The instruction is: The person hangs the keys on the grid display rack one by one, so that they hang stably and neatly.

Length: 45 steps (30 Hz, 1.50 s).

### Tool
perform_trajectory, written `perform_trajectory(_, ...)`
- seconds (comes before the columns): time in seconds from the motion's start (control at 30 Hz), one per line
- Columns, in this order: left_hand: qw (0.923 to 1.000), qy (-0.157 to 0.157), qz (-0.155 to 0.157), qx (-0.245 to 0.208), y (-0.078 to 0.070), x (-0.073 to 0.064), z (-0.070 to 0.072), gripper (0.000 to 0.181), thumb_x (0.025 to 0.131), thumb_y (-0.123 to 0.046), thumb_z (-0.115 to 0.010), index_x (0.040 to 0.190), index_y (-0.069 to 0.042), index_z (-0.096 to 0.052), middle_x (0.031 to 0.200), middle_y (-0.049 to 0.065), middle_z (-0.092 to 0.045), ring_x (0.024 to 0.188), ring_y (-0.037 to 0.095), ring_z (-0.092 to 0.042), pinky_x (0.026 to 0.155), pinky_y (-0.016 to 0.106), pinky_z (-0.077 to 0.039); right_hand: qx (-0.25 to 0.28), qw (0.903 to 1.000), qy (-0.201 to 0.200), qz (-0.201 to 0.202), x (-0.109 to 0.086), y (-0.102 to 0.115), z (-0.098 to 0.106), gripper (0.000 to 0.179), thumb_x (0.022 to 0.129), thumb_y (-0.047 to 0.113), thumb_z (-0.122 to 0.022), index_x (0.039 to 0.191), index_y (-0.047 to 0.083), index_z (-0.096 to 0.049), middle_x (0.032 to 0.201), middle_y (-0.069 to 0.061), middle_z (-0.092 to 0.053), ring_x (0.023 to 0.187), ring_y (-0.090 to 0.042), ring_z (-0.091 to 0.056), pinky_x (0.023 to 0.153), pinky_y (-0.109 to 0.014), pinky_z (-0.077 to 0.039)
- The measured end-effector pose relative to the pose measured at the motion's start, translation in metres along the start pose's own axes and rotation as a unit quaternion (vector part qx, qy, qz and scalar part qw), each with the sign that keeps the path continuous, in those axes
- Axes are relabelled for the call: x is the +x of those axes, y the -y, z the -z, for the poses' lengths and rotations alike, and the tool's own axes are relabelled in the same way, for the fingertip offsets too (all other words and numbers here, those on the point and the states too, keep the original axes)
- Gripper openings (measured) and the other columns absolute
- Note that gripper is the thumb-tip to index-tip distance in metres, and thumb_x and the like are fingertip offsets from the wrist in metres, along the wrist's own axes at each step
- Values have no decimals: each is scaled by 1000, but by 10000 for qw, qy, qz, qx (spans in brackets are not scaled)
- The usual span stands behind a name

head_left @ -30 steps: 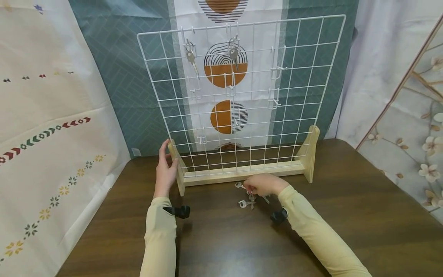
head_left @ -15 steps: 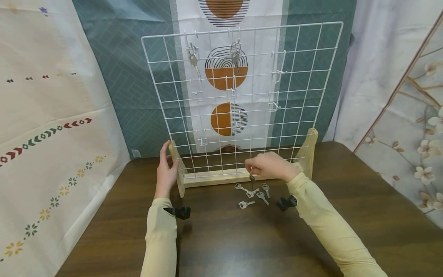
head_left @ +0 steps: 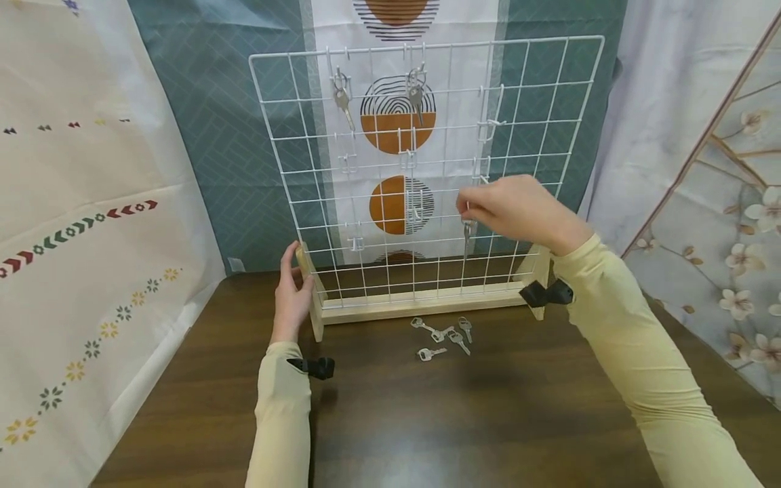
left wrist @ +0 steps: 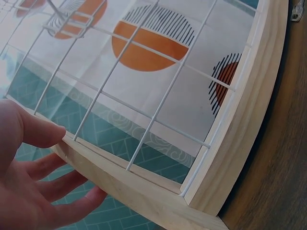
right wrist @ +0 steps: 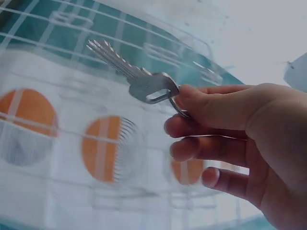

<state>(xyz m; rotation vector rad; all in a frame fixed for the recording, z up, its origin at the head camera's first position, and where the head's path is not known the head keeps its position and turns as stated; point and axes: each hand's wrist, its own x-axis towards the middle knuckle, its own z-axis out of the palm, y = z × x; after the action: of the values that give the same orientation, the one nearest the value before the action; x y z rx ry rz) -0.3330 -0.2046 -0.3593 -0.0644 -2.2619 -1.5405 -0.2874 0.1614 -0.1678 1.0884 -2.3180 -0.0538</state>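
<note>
My right hand [head_left: 512, 207] pinches the ring of a key [right wrist: 148, 86] between thumb and forefinger. In the head view that key hangs below the fingers, in front of the white wire grid [head_left: 445, 129]. At the grid's left end, my left hand [head_left: 293, 301] grips the wooden side support [left wrist: 124, 191], thumb on one face and fingers on the other. Two sets of keys hang from upper hooks: one at the left [head_left: 343, 102], a second set of keys [head_left: 415, 95] nearer the middle. Several loose keys [head_left: 459, 341] lie on the table in front of the stand.
The wooden base bar [head_left: 421, 305] runs along the bottom of the grid on the brown table [head_left: 390, 420]. Several white hooks, such as a middle hook [head_left: 407, 159], stick out from the wires. Patterned cloths [head_left: 244, 135] hang behind and at both sides.
My right hand has lifted a key off the pile and carried it up and to the right, in front of the grid. The left hand stays on the side support.
</note>
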Motion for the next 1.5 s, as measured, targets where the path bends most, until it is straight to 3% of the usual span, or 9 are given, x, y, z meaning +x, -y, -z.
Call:
perform_trajectory(0.23, 9999, 65, 86, -66, -1, 1, 1, 70, 99, -6, -46, 150, -47, -20, 135, 22, -50, 119, 38, -54, 94, 58, -48, -42, 9964, -660, -521, 6, -18, 43, 4, 90, 10, -67, 92, 9, -63, 78, -6, -71, 66, -21, -63, 57, -40, -46)
perform_trajectory(0.47, 10000, 50, 39, -41, 2, 1, 2, 69, 99, -5, -46, 151, -43, -20, 135, 23, -50, 119, 38, -54, 94, 59, -48, -37, 9886, -994, -1133, 14, -36, 63, 10, 92, 13, -65, 98, 5, -64, 85, -14, -72, 73, -29, -65, 61, -38, -42)
perform_trajectory(0.87, 9999, 138, 52, -28, 1, -6, 5, 71, 100, -6, -45, 151, -45, -16, 138, 24, -47, 121, 40, -52, 94, 59, -47, 123, 9866, -537, -1535, 23, -55, 61, 14, 97, 18, -58, 103, 6, -62, 93, -15, -72, 77, -29, -63, 67, -37, -41)
perform_trajectory(1.1, 9998, 169, 0, -61, 2, -4, 4, 70, 100, -6, -46, 152, -42, -17, 137, 23, -47, 120, 41, -53, 93, 60, -48, 162, 9853, -521, -1622, 22, -59, 60, 16, 97, 19, -58, 105, 6, -62, 95, -16, -71, 73, -26, -59, 66, -34, -40)
perform_trajectory(1.5, 9999, 141, -4, -60, -3, -3, 2, 71, 100, -5, -46, 152, -43, -17, 137, 23, -47, 120, 40, -53, 94, 59, -48, 206, 9850, -613, -1603, 21, -57, 63, 16, 97, 17, -58, 105, 6, -64, 94, -17, -69, 85, -29, -61, 70, -40, -41)
